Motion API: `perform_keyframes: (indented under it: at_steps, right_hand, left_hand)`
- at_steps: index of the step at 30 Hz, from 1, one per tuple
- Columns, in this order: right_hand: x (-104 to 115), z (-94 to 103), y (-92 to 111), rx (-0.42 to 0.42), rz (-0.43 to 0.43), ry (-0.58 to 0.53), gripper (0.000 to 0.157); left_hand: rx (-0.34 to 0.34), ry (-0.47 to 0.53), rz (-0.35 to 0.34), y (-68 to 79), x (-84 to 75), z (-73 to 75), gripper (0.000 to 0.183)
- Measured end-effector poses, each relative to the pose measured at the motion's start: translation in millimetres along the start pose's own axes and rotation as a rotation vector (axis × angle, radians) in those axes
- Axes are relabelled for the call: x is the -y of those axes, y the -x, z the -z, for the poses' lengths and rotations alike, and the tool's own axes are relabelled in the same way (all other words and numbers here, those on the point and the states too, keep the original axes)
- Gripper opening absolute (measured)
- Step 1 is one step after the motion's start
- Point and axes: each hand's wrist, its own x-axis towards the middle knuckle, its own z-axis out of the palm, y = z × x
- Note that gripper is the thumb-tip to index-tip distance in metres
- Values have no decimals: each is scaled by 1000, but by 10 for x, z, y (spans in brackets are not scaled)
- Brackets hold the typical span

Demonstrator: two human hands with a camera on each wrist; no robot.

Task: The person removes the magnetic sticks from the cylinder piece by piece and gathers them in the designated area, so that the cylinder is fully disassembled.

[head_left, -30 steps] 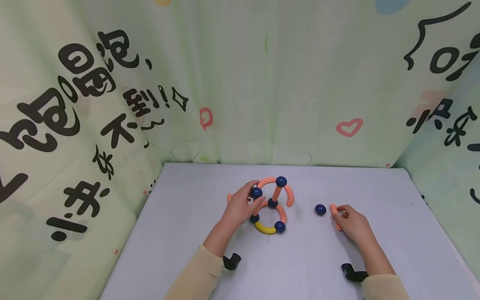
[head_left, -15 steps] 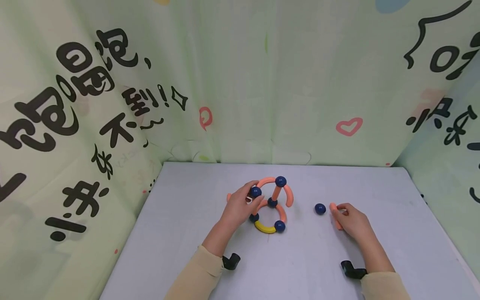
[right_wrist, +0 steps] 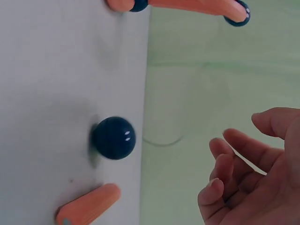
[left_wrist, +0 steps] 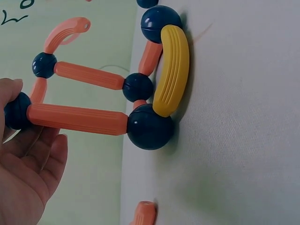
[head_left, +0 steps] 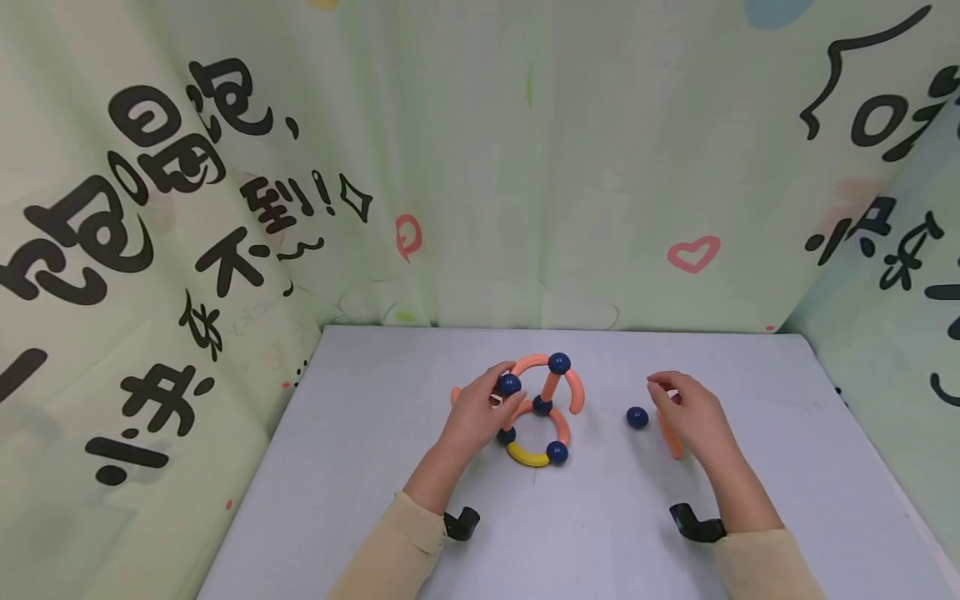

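Note:
A toy frame of magnetic sticks and balls stands on the white table [head_left: 360, 508]. Its base ring has a yellow curved stick [left_wrist: 173, 70] along with orange curved ones. Two straight orange sticks rise from it, one being the near orange stick [left_wrist: 79, 119]. My left hand [head_left: 471, 414] grips the dark blue ball [left_wrist: 17, 112] at that stick's top. From the other top ball [head_left: 558, 363], a curved orange stick [head_left: 575, 392] hangs with one end free. My right hand [head_left: 693, 417] is above the table with fingers loosely bent, holding nothing, over a loose orange stick [right_wrist: 89, 206].
A loose dark blue ball [right_wrist: 115, 138] lies on the table left of the loose orange stick. Another orange piece [left_wrist: 145, 213] lies beyond my left hand, mostly hidden in the head view. A printed curtain [head_left: 480, 167] hangs behind the table.
My right hand has let go of the loose orange stick and risen up and slightly left, leaving the stick on the table. My left hand keeps its hold on the frame's ball.

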Motion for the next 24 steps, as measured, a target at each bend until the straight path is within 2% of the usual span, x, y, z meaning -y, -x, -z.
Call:
perform_keyframes:
  at_steps: [6, 12, 15, 24]
  right_hand:
    - [360, -21, -23, 98, 64, -32, 50]
    - [617, -164, -88, 158, 118, -25, 52]
    - [700, -244, -129, 168, 155, -16, 51]
    - [784, -411, -207, 199, 121, -44, 55]
  left_hand:
    - [-2, -15, -17, -8, 28, -13, 55]
    - [-11, -13, -14, -8, 32, -16, 55]
    - [-13, -13, -6, -9, 33, -19, 55]
    - [-7, 18, -2, -11, 49, -27, 55]
